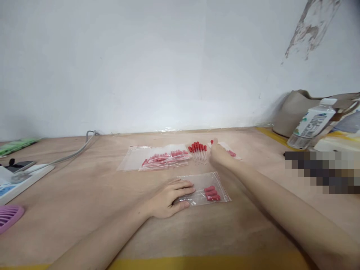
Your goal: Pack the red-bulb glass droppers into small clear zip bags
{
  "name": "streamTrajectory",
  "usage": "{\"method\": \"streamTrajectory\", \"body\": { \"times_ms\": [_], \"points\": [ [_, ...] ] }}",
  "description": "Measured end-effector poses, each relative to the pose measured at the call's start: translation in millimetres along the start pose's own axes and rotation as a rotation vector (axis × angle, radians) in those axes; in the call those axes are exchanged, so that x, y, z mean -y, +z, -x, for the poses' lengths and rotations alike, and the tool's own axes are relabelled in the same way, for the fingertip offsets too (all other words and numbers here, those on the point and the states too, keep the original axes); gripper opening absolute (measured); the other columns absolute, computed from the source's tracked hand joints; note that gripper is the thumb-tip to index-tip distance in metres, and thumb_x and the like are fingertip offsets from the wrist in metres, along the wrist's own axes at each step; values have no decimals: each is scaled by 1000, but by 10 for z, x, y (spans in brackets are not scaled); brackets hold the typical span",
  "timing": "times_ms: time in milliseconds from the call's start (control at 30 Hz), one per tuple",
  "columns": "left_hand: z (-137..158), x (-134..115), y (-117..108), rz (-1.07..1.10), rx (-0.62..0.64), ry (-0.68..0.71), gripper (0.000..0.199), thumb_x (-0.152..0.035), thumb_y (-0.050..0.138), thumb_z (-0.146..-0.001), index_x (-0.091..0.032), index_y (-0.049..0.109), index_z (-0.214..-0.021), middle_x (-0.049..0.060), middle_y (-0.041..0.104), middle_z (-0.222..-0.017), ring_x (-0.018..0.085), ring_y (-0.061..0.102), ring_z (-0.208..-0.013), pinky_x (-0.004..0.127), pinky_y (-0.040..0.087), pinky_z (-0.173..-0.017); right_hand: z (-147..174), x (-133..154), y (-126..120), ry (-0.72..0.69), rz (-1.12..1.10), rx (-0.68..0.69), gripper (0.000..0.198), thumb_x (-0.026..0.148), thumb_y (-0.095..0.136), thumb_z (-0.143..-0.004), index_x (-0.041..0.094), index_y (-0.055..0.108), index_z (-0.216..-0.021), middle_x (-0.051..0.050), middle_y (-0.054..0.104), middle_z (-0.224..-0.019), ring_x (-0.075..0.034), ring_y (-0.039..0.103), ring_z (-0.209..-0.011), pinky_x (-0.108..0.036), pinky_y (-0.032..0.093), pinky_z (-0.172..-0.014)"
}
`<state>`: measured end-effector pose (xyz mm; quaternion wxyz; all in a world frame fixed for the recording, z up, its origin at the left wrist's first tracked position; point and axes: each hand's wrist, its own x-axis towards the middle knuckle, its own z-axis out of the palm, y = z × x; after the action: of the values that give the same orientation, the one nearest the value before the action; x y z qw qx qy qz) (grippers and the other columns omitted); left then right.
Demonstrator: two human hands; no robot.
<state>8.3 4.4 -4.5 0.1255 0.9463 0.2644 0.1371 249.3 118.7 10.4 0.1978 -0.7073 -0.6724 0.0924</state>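
Just three droppers (211, 193) in the nearest bag (198, 181)

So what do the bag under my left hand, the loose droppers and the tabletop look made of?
Bag: thin, glossy clear plastic; the red bulbs inside show through and it catches light. Loose droppers: red tops, perhaps rubber, from their rounded bulb shape; translucent stems, plastic or possibly glass. Tabletop: dull tan, likely wood or a wood sheet, going by its faint blotches.
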Motion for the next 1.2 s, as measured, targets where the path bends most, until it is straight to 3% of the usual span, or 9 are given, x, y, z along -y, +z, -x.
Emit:
{"method": "streamTrajectory", "body": {
  "times_ms": [133,267,433,533,733,867,967,1100,1200],
  "points": [
    [-2,0,-2,8,3,-3,42,-36,42,-90,-25,40,-131,5,44,-133,20,40,-122,39,26,-105,279,-314,-162,-116,-450,-77,70,20,42,-79,11,3,-136,-4,56,-74,-17,57,-59,-28,46,-54],
    [-2,9,4,9,6,-4,43,-36,43,-90,-25,40,-131,5,43,-133,20,39,-122,39,25,-105,585,-560,-57,-20,-959,-95,74,26,51,-72,22,9,-132,5,47,-68,-11,52,-46,-25,47,-42],
    [1,9,4,5,10,-7,42,-36,43,-90,-26,39,-131,5,42,-134,20,39,-123,41,24,-105,791,-525,114,116,-1192,-125,62,26,61,-64,24,25,-115,8,50,-62,-12,57,-49,-26,52,-48],
    [1,5,-1,-4,15,-15,43,-36,42,-90,-25,39,-131,5,41,-135,19,38,-123,39,24,-106,855,-427,103,135,-1279,-66,55,31,63,-64,25,28,-105,7,54,-61,-12,59,-52,-26,52,-52],
    [4,13,9,6,7,-13,42,-36,43,-90,-27,39,-131,4,41,-135,21,39,-123,41,24,-105,941,-413,95,70,-1270,1,49,37,63,-66,25,30,-100,8,53,-59,-11,57,-49,-25,49,-49],
    [12,9,10,8,9,-21,43,-35,43,-90,-27,37,-132,4,40,-136,20,37,-124,40,25,-106,931,-493,114,89,-1350,19,42,37,63,-68,25,32,-93,6,55,-65,-12,61,-57,-29,52,-61],
    [24,10,12,22,6,-35,46,-35,44,-90,-27,33,-134,4,34,-139,21,34,-126,39,28,-104,919,-571,79,87,-1355,118,33,39,60,-71,24,36,-88,3,58,-72,-14,63,-65,-32,52,-67],
    [40,22,17,8,6,-52,49,-37,45,-89,-28,31,-135,3,29,-142,23,27,-129,42,26,-105,881,-706,-30,-60,-1075,276,27,39,63,-69,20,49,-82,-1,61,-78,-14,60,-70,-30,49,-68],
    [43,23,18,1,20,-62,49,-38,44,-89,-28,30,-135,3,28,-142,23,28,-129,41,27,-105,819,-792,-102,-262,-744,271,26,40,64,-68,19,60,-82,0,61,-71,-13,55,-62,-28,45,-60]
  ]
}}
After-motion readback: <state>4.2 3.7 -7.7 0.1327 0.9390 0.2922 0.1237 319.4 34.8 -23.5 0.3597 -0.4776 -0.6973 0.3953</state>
